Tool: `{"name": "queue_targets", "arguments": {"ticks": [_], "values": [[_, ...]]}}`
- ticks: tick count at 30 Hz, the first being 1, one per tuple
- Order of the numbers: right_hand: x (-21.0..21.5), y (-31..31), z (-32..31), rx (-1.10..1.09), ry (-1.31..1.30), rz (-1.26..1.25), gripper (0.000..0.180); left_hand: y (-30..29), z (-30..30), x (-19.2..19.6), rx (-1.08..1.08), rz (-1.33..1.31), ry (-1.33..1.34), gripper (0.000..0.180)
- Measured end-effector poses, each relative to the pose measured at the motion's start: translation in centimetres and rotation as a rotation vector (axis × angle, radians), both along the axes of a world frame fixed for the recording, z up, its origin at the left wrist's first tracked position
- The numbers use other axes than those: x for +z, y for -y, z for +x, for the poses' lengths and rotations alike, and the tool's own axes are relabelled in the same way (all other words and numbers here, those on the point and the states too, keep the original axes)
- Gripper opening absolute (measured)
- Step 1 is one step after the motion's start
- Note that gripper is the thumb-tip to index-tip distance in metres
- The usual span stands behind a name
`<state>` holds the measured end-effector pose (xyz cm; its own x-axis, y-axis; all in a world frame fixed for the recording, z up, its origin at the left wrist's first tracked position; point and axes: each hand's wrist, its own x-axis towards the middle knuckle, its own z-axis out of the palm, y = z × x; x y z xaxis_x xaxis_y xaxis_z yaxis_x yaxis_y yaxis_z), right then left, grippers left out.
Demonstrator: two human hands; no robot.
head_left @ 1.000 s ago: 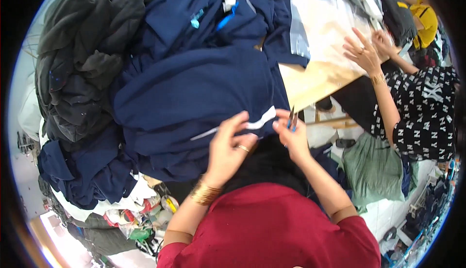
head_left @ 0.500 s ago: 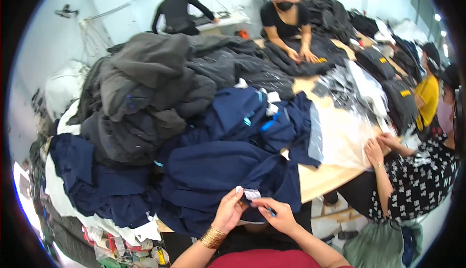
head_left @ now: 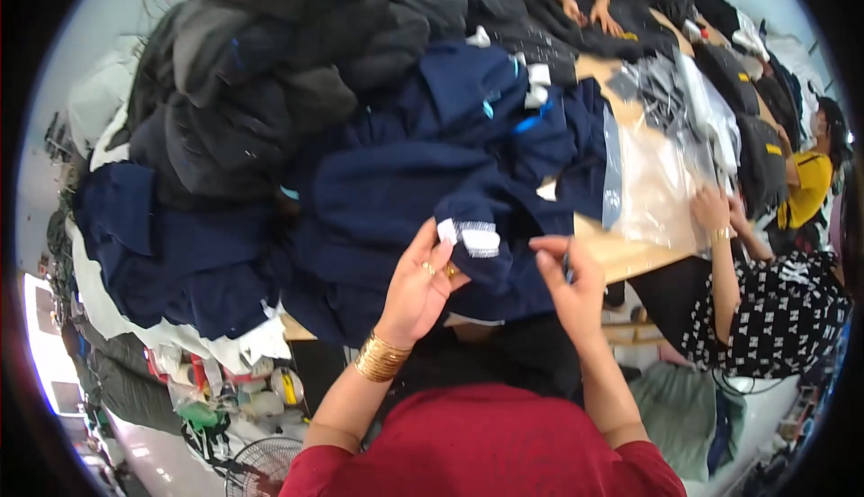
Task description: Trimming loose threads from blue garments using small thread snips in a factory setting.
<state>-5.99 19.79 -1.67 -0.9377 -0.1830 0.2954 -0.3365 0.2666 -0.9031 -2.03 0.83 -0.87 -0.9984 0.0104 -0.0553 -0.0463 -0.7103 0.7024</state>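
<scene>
My left hand (head_left: 421,292), with gold bangles at its wrist, pinches the edge of a navy garment (head_left: 387,195). Beside its thumb a white label (head_left: 480,239) lies face up on the raised fabric. To the right of the label, my right hand (head_left: 572,285) is apart from the cloth, with its index finger pointing toward it. A small blue tool (head_left: 568,269) shows between the right fingers; most of it is hidden in the palm, so its kind is unclear.
Dark grey garments (head_left: 261,74) are heaped at the far left, more navy clothing (head_left: 171,263) below. At right, a co-worker's hands (head_left: 713,212) handle clear plastic bags (head_left: 661,177) on the wooden table (head_left: 594,245). Another person's hands (head_left: 589,15) work across the table. A floor fan (head_left: 261,468) stands lower left.
My view has tipped downward. The right hand has moved away from the label to the right, and the left hand now holds the labelled edge up more openly.
</scene>
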Motion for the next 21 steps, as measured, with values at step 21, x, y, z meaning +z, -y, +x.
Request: {"name": "queue_targets", "arguments": {"ticks": [21], "values": [[0.9,-0.8,2.5,-0.044,0.094,0.087,0.013,-2.4,1.0,-1.6,-0.08,-0.025,0.137,0.031]]}}
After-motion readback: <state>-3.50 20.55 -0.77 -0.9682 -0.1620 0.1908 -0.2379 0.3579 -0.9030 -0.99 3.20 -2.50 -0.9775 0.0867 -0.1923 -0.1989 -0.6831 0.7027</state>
